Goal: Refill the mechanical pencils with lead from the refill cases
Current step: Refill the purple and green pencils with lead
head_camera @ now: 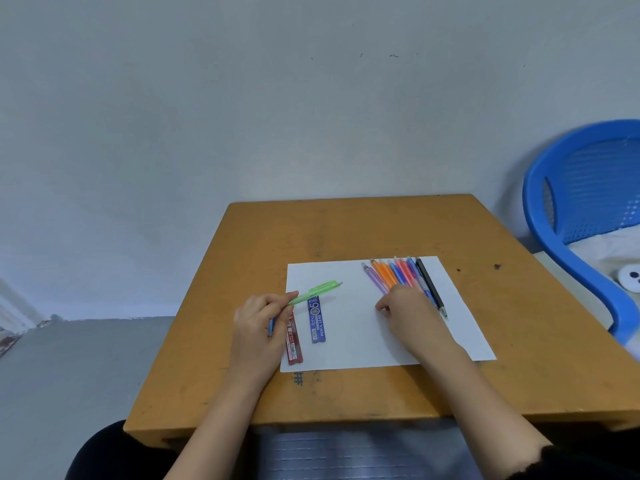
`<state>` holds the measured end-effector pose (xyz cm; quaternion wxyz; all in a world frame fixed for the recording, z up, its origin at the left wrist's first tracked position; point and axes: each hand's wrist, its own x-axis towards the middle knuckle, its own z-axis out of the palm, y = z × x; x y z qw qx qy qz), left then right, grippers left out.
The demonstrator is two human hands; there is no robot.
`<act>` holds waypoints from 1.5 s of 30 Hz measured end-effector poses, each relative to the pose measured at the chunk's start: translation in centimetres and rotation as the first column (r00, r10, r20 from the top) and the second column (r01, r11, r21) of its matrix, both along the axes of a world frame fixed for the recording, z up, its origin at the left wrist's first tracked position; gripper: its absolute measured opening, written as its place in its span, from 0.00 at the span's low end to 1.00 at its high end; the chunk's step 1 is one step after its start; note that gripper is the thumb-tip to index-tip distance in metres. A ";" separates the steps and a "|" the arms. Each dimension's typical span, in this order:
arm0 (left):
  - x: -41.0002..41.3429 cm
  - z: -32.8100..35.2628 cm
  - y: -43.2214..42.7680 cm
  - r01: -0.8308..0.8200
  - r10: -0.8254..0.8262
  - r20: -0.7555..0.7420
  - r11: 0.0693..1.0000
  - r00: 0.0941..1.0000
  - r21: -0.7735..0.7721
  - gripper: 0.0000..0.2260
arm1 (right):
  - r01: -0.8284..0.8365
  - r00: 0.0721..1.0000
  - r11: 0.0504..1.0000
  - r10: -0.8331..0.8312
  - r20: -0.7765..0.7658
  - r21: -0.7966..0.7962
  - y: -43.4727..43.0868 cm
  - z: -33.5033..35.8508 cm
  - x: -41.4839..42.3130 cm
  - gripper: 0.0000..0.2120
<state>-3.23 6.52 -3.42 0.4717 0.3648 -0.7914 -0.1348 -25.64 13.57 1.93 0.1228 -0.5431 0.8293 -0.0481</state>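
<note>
A green pencil [317, 289] is held in the left hand [263, 317], its free end pointed toward two o'clock. The right hand [405, 306] is laid over a row of coloured pencils [398, 271] on a sheet of paper [349, 327]; whether one is gripped cannot be told. A red case [293, 344] and a blue case [317, 320] are seen at the left hand's three o'clock.

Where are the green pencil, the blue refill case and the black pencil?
green pencil [317, 290]: head view, middle of its barrel.
blue refill case [317, 320]: head view, on its printed label.
black pencil [428, 282]: head view, upper part of its barrel.
</note>
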 end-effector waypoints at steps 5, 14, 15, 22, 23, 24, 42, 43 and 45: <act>0.1 0.0 -0.1 -0.007 0.006 0.010 1.000 1.000 0.019 0.15 | -0.067 0.998 0.981 0.062 -0.033 -0.181 1.0 -1.0 0.7 0.16; 0.2 0.0 0.1 -0.006 0.005 0.013 1.000 1.000 0.025 0.17 | -0.078 0.992 0.951 0.105 0.076 -0.300 1.3 -1.4 1.4 0.17; 0.2 0.1 0.1 -0.004 0.004 0.012 1.000 1.000 0.028 0.17 | -0.068 0.987 0.944 0.112 0.119 -0.322 1.3 -1.4 1.4 0.17; 0.1 0.1 0.1 -0.008 0.008 0.000 1.000 1.000 0.017 0.16 | -0.026 0.922 0.917 0.176 0.346 -0.398 0.2 -0.1 1.5 0.15; 0.1 0.1 0.1 -0.005 0.005 -0.002 1.000 1.000 0.011 0.15 | -0.011 0.911 0.921 0.170 0.376 -0.390 0.0 0.1 1.5 0.14; 0.1 0.1 0.1 -0.003 0.003 -0.004 1.000 1.000 0.007 0.15 | 0.008 0.893 0.921 0.169 0.417 -0.389 -0.2 0.3 1.5 0.14; 0.1 0.0 -0.1 0.030 -0.030 0.018 1.000 0.999 -0.006 0.14 | 0.328 0.587 0.759 0.303 0.751 -0.563 -0.7 -1.0 2.0 0.14; 0.1 0.0 -0.1 0.037 -0.037 0.019 0.999 0.999 -0.004 0.14 | 0.322 0.593 0.754 0.311 0.742 -0.573 -0.8 -1.2 2.0 0.14; 0.0 0.0 -0.1 0.054 -0.054 0.015 0.999 0.998 -0.003 0.13 | 0.318 0.592 0.743 0.329 0.736 -0.589 -0.8 -1.3 1.9 0.14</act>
